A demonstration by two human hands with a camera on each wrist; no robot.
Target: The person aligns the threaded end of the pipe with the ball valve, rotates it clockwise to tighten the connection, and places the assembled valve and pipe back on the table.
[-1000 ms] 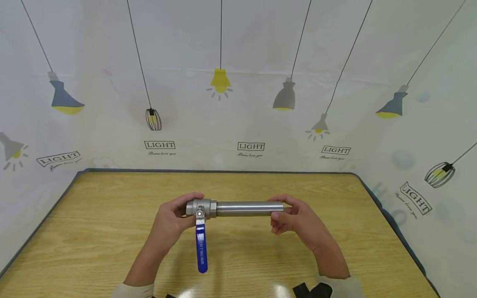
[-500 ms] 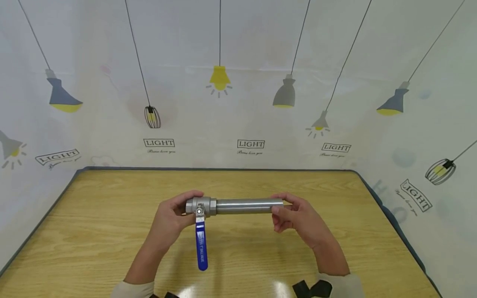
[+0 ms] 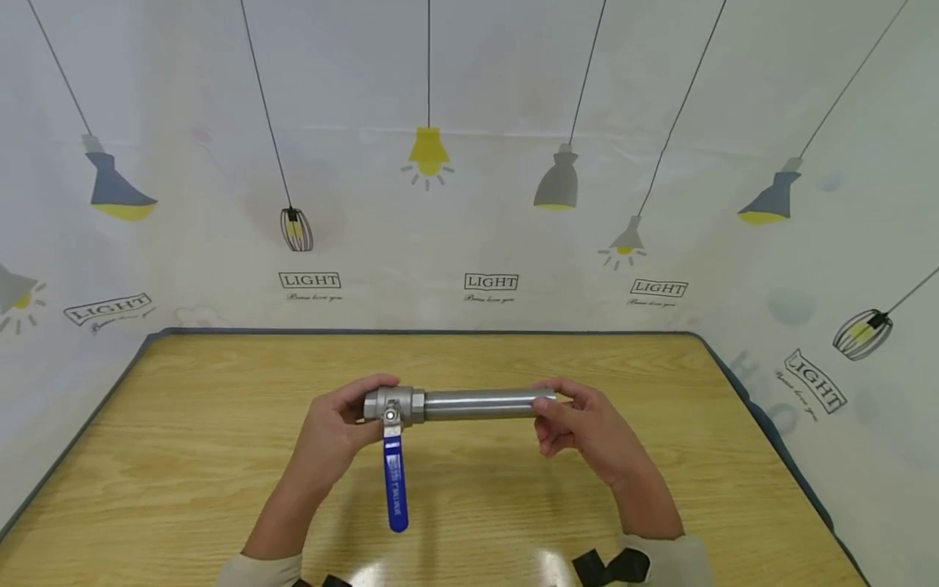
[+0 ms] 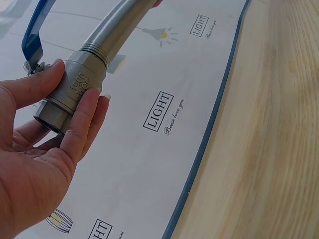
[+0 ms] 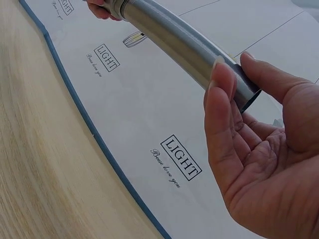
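Observation:
My left hand (image 3: 333,428) grips the steel body of a ball valve (image 3: 396,401) between thumb and fingers. A long blue lever handle (image 3: 395,485) hangs from the valve toward me. Raised lettering shows on the valve body (image 4: 77,82) in the left wrist view. A straight metal pipe (image 3: 477,404) joins the valve's right side, with a band of thread (image 4: 96,52) showing at the joint. At the pipe's far end, my right hand (image 3: 590,424) pinches it between thumb and fingers. The pipe's open end (image 5: 250,101) faces the right palm. Valve and pipe are held level above the table.
A wood-grain table (image 3: 242,383) lies beneath both hands, edged by a dark blue border (image 3: 425,332). Behind and at the sides stands a pale backdrop (image 3: 367,228) printed with lamps and the word LIGHT. Black straps (image 3: 612,567) sit at the sleeves.
The right thumb has shifted slightly up across the front of the pipe's end. Both hands keep their hold, and the valve stays nearly in place. The view has drifted slightly.

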